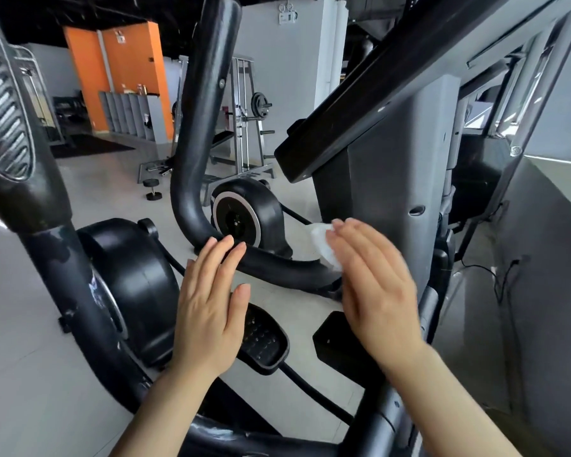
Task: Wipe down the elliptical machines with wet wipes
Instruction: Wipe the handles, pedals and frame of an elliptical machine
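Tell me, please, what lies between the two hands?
In the head view, the black handlebar crosses the gap between the left hand and the right hand; below it lies a pedal.

One view only, from the person's head, looking forward and tipped down. It sits right in among the elliptical machine, so close that the curved black handlebar (192,133) sweeps up through the upper middle and the grey console column (396,179) fills the right. Both forearms rise from the bottom edge, the left hand (208,301) and right hand (373,285) near the lens at centre. The wide lens bends the edges. Beyond, the pale floor (89,179) runs back to an orange wall (132,74) far off.
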